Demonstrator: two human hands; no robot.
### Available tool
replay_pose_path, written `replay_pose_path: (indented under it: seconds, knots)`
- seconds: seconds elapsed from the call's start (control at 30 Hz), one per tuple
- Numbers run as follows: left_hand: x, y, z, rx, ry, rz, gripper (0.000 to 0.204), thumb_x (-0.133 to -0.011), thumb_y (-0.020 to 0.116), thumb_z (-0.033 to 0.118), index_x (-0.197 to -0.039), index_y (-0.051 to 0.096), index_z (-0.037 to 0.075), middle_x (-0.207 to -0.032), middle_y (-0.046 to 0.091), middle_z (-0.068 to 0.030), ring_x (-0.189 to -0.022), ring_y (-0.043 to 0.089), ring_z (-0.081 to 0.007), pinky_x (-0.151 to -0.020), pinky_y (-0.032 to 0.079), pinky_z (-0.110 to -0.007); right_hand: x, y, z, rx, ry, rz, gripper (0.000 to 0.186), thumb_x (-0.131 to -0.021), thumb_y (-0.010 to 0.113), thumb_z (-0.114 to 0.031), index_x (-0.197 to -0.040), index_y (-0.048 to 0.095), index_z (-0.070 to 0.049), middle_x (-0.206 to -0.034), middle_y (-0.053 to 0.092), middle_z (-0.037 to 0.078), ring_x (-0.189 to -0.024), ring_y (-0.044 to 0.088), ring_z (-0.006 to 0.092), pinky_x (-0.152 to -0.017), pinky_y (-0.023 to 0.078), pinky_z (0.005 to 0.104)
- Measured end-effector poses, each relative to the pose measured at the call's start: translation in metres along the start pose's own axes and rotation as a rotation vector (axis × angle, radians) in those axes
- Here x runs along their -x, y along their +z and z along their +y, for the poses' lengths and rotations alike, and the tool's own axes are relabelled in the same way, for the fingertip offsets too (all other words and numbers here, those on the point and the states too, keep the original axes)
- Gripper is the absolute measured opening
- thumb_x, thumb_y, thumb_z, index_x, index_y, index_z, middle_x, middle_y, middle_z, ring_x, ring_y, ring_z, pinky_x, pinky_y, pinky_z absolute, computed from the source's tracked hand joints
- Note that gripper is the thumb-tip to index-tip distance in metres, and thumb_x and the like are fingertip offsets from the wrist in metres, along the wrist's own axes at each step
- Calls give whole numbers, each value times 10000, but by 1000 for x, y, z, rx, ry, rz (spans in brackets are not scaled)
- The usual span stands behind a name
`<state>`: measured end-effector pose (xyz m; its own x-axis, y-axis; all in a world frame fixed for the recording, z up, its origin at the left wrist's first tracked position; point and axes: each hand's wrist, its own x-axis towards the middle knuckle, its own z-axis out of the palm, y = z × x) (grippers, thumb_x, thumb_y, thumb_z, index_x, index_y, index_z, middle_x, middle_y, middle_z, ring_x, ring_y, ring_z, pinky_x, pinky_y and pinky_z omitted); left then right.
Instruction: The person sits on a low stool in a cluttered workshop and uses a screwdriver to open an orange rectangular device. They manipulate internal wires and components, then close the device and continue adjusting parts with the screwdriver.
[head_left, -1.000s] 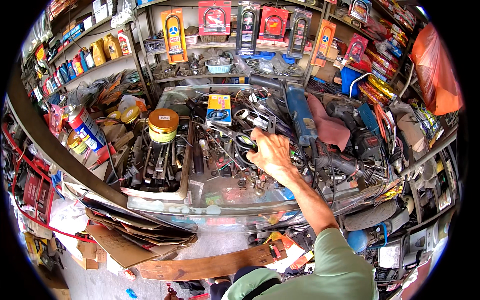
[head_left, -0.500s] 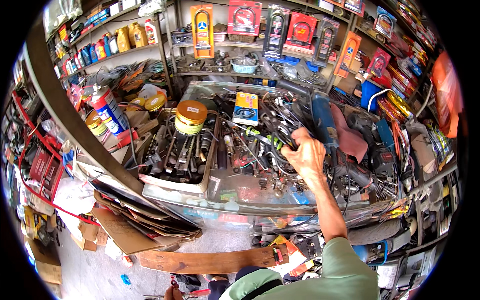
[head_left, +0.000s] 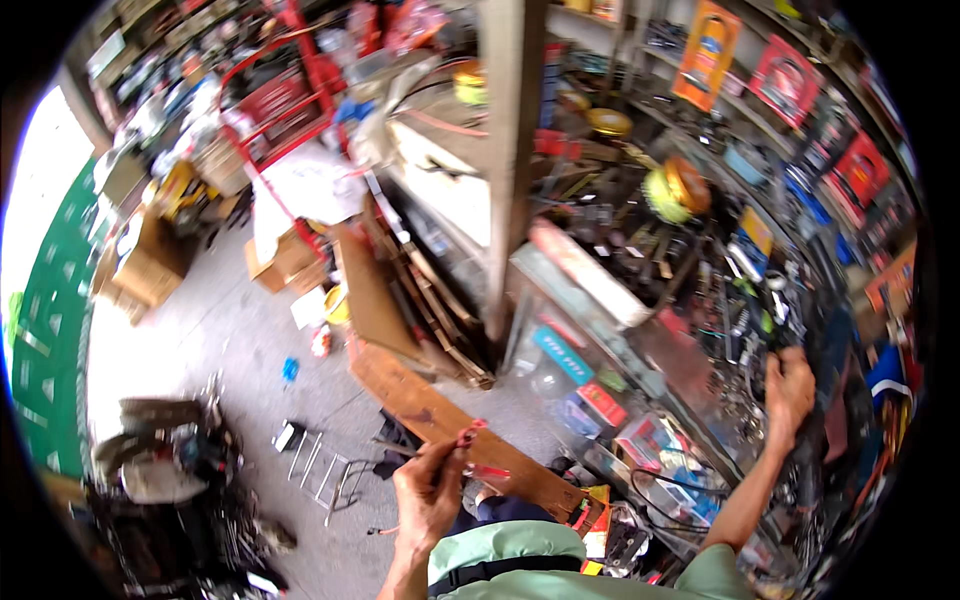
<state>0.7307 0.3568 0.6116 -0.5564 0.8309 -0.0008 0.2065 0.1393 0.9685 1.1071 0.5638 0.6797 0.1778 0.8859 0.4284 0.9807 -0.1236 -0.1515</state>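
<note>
As we look down at our left hand (head_left: pixel 425 495): its thumb and fingertips are pinched together on a small red piece (head_left: pixel 472 431).
Red piece's place: at the tips of our left hand, out in front of the counter (head_left: pixel 640 375) and well apart from our right hand (head_left: pixel 792 392).
Red piece's direction: its short long axis seems to slant up and to the right from our fingertips, though blur softens its outline.
Red-handled tool (head_left: pixel 489 472): just beside our left fingers, its handle pointing right and slightly down; a dark shaft shows on the hand's other side, roughly in line with it. We cannot tell how firmly we grip it.
Right hand: over the clutter toward the counter's right end, back from the front edge, fingers bent; we cannot tell whether they close on anything.
Counter's left front corner: a metal tray (head_left: pixel 590 275) of tools sits near it, with a gold-lidded jar (head_left: pixel 670 190) at the tray.
Yellow-and-blue box (head_left: pixel 757 232): farther back from the front edge, between jar and right hand.
Wooden plank (head_left: pixel 410 395): below our left hand.
</note>
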Motion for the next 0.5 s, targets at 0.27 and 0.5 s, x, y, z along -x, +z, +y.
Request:
replay_pose_path:
  seconds: [0.27,0.5]
  knots:
    - [67,-60,-35,-97,-183,186,149,-872,592,103,-955,651,-6,-641,574,-72,-575,510,-107,-512,402,-272,9,-10,-13,53,2,71,347,-882,522,-402,-983,605,-81,-889,664,122,-843,621,333,-661,454,427]
    - [126,-133,-49,-66,-186,451,184,-881,604,146,-974,649,-5,-657,560,-52,-567,477,-90,-493,372,-260,134,-19,-202,-413,-446,-244,174,-848,606,-179,-877,607,-7,-717,605,112,-512,506,199,-510,413,339]
